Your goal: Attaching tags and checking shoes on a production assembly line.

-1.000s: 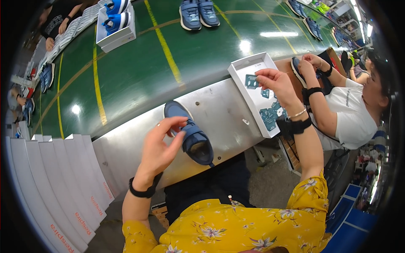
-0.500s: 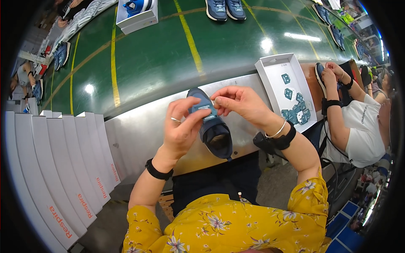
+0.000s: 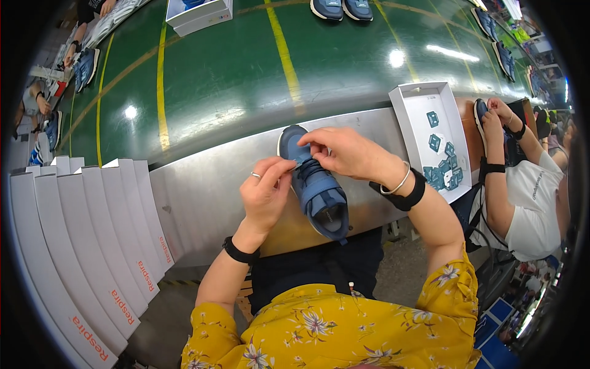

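A dark blue sneaker lies on the metal bench with its toe away from me and its opening toward me. Over its front laces, my left hand pinches with thumb and forefinger at a small teal tag, mostly hidden by the fingers. From the right, my right hand reaches across the shoe. Its fingers are curled and pressed together near the toe end of the laces; what they hold is too small to make out. Several similar teal tags lie in an open white box at the right.
White shoeboxes stand in a row at the left. Beyond the metal bench runs a green surface with yellow lines, bearing a pair of blue sneakers and a white box. A co-worker handles a shoe at the right.
My left fingers have drawn together at the tag, and my right hand has come over the shoe's front. The tag no longer lies flat in sight; laces and strap now show.
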Available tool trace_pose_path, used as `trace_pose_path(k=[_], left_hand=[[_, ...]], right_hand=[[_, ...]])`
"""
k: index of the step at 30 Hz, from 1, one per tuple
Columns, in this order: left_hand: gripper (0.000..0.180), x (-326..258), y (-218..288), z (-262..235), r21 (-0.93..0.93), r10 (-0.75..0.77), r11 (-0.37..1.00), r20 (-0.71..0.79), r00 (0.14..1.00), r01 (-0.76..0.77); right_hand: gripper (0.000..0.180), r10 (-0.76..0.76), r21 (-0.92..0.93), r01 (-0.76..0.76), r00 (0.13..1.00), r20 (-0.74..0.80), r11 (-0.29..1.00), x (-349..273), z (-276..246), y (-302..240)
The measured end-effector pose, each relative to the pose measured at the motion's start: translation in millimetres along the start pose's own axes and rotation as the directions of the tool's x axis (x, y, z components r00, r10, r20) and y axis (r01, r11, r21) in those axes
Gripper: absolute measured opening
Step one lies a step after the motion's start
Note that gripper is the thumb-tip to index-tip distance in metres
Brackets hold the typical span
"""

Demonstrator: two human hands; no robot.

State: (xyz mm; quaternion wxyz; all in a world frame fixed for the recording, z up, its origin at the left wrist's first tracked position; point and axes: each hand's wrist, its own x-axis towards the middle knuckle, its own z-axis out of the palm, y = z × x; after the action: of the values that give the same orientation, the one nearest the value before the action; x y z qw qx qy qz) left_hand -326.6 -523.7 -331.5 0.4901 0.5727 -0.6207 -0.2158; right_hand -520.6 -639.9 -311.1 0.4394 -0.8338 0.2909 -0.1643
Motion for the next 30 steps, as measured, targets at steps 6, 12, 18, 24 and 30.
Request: trace_pose_path(k=[6, 12, 18, 24, 30], left_hand=[[0.033, 2.1, -8.4, 6.9, 0.143, 0.167, 0.974, 0.062, 0.984, -0.174], [0.037, 0.7, -9.3, 6.7, 0.18, 0.173, 0.965, 0.115, 0.978, -0.192], [0.04, 2.4, -5.8, 2.4, 0.225, 0.205, 0.943, 0.181, 0.962, -0.243], [0.038, 5.6, -3.4, 6.3, 0.268, 0.211, 0.93, 0.172, 0.962, -0.252], [0.031, 12.7, -5.1, 9.9, 0.26, 0.194, 0.936, 0.184, 0.964, -0.238]], right_hand=[[0.027, -0.024, -0.206, 0.07, 0.975, 0.221, 0.976, 23.3, -4.9, -9.1], [0.027, -0.006, -0.026, 0.007, 0.999, 0.033, 1.0, 5.7, 0.4, -0.9], [0.029, -0.054, 0.037, 0.057, 0.995, -0.089, 0.998, -2.9, 10.0, 5.9], [0.028, -0.096, 0.051, 0.103, 0.988, -0.124, 0.993, -5.5, 12.9, 7.4], [0.027, 0.03, 0.143, -0.017, 0.996, -0.085, 0.99, -7.9, 10.6, 4.8]])
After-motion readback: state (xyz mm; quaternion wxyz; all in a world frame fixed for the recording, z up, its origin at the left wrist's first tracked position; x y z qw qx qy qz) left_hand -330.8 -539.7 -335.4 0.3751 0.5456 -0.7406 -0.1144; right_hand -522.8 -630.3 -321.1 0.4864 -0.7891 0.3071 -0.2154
